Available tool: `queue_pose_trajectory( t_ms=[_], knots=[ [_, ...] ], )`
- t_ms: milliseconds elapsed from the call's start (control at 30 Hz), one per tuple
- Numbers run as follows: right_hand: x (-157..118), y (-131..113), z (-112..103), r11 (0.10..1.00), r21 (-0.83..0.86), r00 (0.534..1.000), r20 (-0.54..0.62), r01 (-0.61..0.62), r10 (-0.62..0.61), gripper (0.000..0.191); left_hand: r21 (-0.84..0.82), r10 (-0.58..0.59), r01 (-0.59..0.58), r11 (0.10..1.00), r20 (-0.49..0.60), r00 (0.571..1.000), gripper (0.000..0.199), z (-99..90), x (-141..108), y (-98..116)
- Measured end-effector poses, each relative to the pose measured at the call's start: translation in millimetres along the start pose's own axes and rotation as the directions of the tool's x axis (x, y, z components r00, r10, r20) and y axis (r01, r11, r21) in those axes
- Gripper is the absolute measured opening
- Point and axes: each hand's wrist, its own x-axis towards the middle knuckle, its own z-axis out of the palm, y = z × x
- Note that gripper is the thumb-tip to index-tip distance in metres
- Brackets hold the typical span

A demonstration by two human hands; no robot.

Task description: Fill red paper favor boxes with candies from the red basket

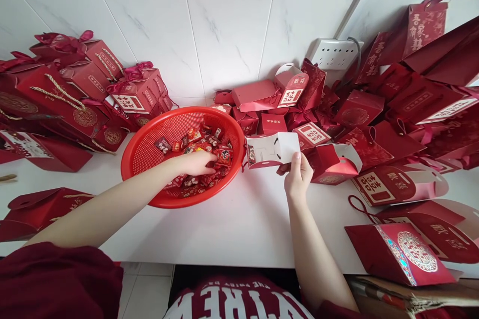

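My left hand [201, 163] is down in a red plastic colander [144, 135], among several wrapped candies [163, 145]. Its fingers are bent and closed over the pile; whatever they pinch is hidden. To the right of the colander's rim, my right hand [298, 174] grips a small red gift box [266, 149] by one end flap, thumb on top. The box lies tilted toward me with its white inside showing and its flaps spread. Its near end almost touches the colander.
Red gift boxes with ribbons and rope handles [90, 104] are stacked at the left. More boxes [354, 109] and bags crowd the right side and back. A white power strip [333, 53] leans on the tiled wall [232, 25]. One box [406, 254] stands at the white table's [224, 239] front edge.
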Motion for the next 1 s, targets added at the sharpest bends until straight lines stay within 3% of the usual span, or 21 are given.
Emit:
queue_pose_trajectory(
  t_ms=[233, 400, 533, 633, 767, 867, 1000],
  knots=[
    [-1, -1, 0, 1.000, -0.017, 1.000, 0.002, -0.006, 0.006, 0.048, -0.097, 0.004, -0.005, 0.995, -0.016, 1.000, 0.025, -9.5, 2, -12],
    [0, 0, 0, 1.000, -0.013, 1.000, 0.001, -0.006, 0.006, 0.049, -0.199, -0.009, 0.002, 0.980, -0.035, 0.999, 0.033, -14.8, 1, -16],
    [-1, 0, 0, 1.000, -0.005, 1.000, -0.002, -0.024, 0.024, 0.050, -0.363, -0.172, 0.151, 0.920, -0.027, 0.985, 0.045, -23.8, -9, -8],
    [-1, -3, 1, 1.000, -0.001, 1.000, 0.005, -0.022, 0.022, 0.049, -0.492, -0.234, 0.126, 0.861, -0.163, 0.959, 0.039, -35.4, -19, 9],
    [-1, -5, 1, 1.000, -0.025, 1.000, 0.007, -0.009, 0.009, 0.049, -0.583, -0.028, -0.183, 0.792, -0.334, 0.942, 0.035, -51.0, -32, 52],
    [-1, -5, 1, 0.999, -0.031, 1.000, 0.000, -0.009, 0.009, 0.049, -0.521, 0.176, -0.392, 0.758, -0.415, 0.892, 0.032, -56.4, -34, 90],
    [-1, -4, 1, 1.000, -0.028, 1.000, 0.005, 0.003, -0.003, 0.048, -0.241, 0.296, -0.424, 0.873, -0.428, 0.854, 0.046, -56.8, -23, 123]
  ],
)
